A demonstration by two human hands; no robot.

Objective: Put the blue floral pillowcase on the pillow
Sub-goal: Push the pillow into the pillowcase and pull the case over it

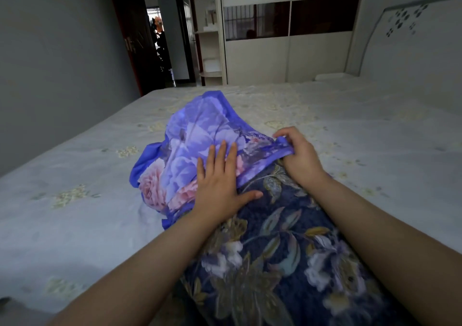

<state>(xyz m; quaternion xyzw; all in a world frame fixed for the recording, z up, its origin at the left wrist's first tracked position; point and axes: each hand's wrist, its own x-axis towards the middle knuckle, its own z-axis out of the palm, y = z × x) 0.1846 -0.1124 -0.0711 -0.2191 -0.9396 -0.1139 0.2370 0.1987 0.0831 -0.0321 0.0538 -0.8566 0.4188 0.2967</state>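
Observation:
The blue floral pillowcase (192,140), light blue with pink and lilac blooms, covers the far end of the pillow (275,250), a dark navy cushion with pale flowers that runs toward me on the bed. My left hand (220,183) lies flat, fingers spread, across the pillowcase's open edge and the pillow. My right hand (297,153) pinches the blue hem of the pillowcase at the pillow's right side. The pillow's far end is hidden inside the case.
The bed (75,175) has a pale sheet with faint flower prints. A white headboard (412,38) stands at the right, a wardrobe (287,50) behind, and an open doorway (160,45) at the back left.

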